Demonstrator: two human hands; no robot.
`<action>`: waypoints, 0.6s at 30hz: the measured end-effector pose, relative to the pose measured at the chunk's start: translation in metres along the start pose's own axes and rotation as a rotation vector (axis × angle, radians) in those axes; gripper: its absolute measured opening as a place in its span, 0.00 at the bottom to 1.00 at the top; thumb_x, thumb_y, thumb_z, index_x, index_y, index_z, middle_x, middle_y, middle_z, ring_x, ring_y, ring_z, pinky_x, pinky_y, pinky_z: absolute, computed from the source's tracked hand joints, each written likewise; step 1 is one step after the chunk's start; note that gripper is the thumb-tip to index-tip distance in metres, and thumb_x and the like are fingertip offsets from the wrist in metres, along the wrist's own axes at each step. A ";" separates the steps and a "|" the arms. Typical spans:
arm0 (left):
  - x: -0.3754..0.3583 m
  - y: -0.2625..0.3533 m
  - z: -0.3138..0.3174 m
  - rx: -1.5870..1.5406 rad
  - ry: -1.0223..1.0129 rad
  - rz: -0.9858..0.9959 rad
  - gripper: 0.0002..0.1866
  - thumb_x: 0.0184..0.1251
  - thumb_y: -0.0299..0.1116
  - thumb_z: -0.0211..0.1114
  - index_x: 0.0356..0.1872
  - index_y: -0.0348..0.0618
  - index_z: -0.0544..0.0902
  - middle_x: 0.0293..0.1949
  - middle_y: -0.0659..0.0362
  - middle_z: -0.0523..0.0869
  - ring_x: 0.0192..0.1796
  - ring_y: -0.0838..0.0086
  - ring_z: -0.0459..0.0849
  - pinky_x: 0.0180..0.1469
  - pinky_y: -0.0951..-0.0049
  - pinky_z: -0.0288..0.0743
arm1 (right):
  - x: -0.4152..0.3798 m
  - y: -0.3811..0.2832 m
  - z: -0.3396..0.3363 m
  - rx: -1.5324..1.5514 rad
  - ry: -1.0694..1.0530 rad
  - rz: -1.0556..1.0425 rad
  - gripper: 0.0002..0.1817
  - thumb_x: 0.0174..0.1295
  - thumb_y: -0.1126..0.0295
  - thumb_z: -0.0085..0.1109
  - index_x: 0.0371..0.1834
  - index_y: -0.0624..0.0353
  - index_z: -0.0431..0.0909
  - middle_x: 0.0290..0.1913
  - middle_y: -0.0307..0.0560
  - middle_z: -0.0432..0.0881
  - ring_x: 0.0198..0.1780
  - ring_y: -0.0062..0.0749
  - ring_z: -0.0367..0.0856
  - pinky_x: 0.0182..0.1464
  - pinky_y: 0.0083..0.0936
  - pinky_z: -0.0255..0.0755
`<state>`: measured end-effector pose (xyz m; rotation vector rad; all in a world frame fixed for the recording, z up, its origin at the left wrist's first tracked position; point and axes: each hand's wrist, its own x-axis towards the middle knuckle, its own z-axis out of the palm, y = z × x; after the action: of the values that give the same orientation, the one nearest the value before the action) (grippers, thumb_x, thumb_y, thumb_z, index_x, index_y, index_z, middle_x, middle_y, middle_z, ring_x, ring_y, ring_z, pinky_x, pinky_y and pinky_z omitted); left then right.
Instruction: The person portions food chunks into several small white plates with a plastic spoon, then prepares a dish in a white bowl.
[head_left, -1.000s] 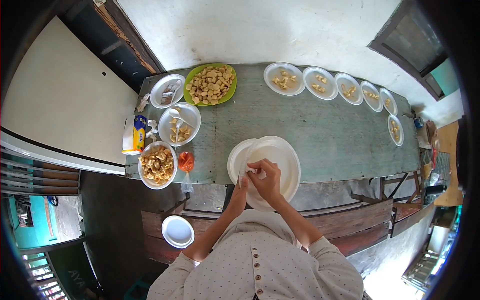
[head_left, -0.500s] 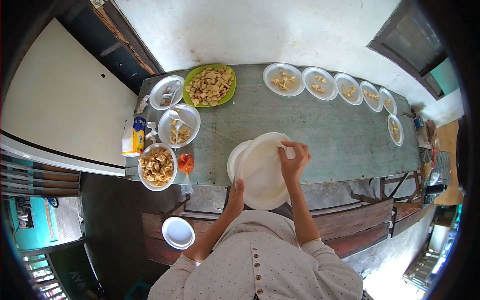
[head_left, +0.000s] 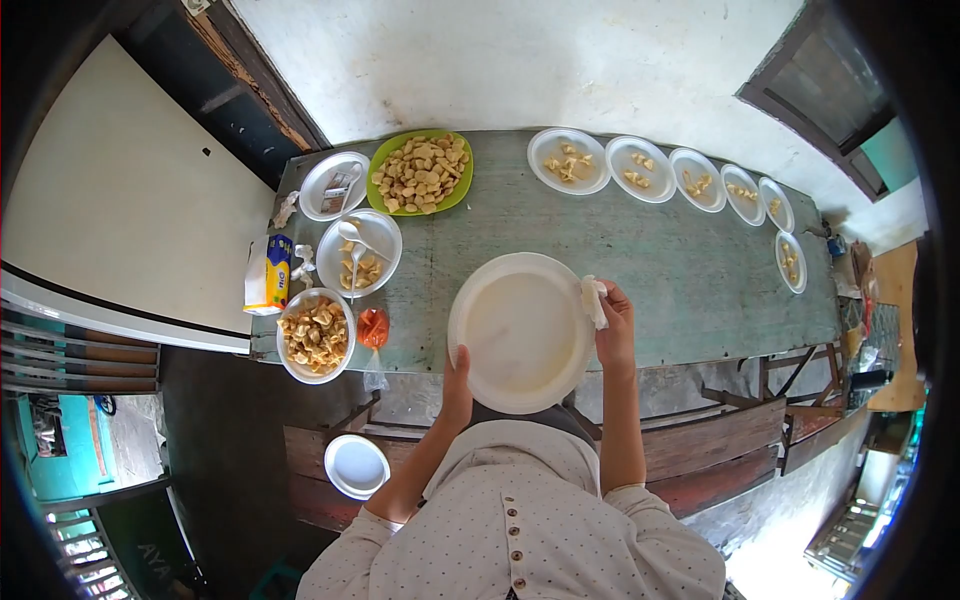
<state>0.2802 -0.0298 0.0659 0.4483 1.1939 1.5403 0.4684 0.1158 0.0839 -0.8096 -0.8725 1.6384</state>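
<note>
A white plate (head_left: 522, 335) is held up at the table's near edge, its inner face toward me. My left hand (head_left: 458, 388) grips its lower left rim, thumb in front and the other fingers hidden behind. Just off the right rim, my right hand (head_left: 614, 330) pinches a crumpled white tissue (head_left: 594, 302). Left of the plate lies a small tied plastic bag of orange-red sauce (head_left: 373, 328). Beside it stands a white bowl of brown sauced food pieces (head_left: 316, 335).
A green plate (head_left: 468, 195) heaped with pale pieces sits at the back left, near a bowl with spoons (head_left: 393, 262) and a tissue pack (head_left: 268, 275). Several portioned white plates (head_left: 536, 170) line the back right. Another white plate (head_left: 357, 467) rests on the bench (head_left: 700, 440).
The plate has turned flatter toward me and shifted slightly left. My right hand has moved from inside the plate to beyond its right rim, with the tissue now plainly visible.
</note>
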 end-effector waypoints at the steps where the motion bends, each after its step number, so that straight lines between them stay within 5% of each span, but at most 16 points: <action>1: 0.004 -0.001 -0.004 -0.028 0.037 0.007 0.32 0.68 0.50 0.47 0.63 0.37 0.55 0.59 0.52 0.66 0.61 0.67 0.66 0.62 0.67 0.59 | 0.001 -0.001 0.000 0.073 -0.009 0.033 0.09 0.60 0.76 0.50 0.43 0.62 0.75 0.38 0.43 0.80 0.39 0.24 0.79 0.42 0.19 0.71; 8: 0.019 0.023 -0.031 -0.136 0.242 0.081 0.30 0.68 0.49 0.48 0.62 0.38 0.57 0.58 0.53 0.69 0.59 0.67 0.69 0.60 0.67 0.63 | 0.001 0.012 -0.010 0.116 0.051 0.024 0.11 0.61 0.74 0.50 0.46 0.59 0.74 0.42 0.43 0.79 0.43 0.31 0.80 0.42 0.24 0.74; 11: 0.021 0.033 -0.051 -0.132 0.368 0.135 0.29 0.68 0.47 0.49 0.63 0.39 0.57 0.58 0.52 0.69 0.59 0.67 0.69 0.60 0.67 0.63 | 0.000 0.029 -0.030 -0.071 0.086 0.161 0.12 0.61 0.73 0.50 0.47 0.58 0.75 0.41 0.41 0.79 0.41 0.30 0.80 0.40 0.24 0.74; 13: 0.023 0.040 -0.066 -0.132 0.468 0.185 0.28 0.67 0.44 0.50 0.63 0.39 0.57 0.58 0.52 0.68 0.60 0.65 0.69 0.60 0.66 0.63 | -0.004 0.055 -0.050 -0.530 0.070 0.172 0.12 0.60 0.72 0.51 0.46 0.58 0.76 0.40 0.40 0.79 0.37 0.26 0.79 0.38 0.22 0.73; 15: 0.023 0.044 -0.080 -0.160 0.480 0.177 0.31 0.65 0.45 0.53 0.64 0.42 0.55 0.59 0.52 0.67 0.60 0.64 0.68 0.60 0.65 0.62 | -0.020 0.066 -0.058 -0.519 0.069 0.232 0.10 0.57 0.72 0.53 0.41 0.58 0.78 0.38 0.39 0.79 0.34 0.20 0.76 0.36 0.18 0.70; 18: 0.021 0.052 -0.087 -0.145 0.538 0.256 0.31 0.65 0.45 0.52 0.64 0.42 0.56 0.59 0.52 0.67 0.59 0.64 0.69 0.60 0.65 0.63 | -0.045 0.069 -0.058 -0.889 -0.108 0.318 0.09 0.54 0.73 0.55 0.38 0.59 0.80 0.35 0.38 0.79 0.30 0.18 0.74 0.33 0.15 0.68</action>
<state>0.1782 -0.0456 0.0675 0.0861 1.4554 2.0343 0.4942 0.0679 -0.0012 -1.5315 -1.6595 1.5432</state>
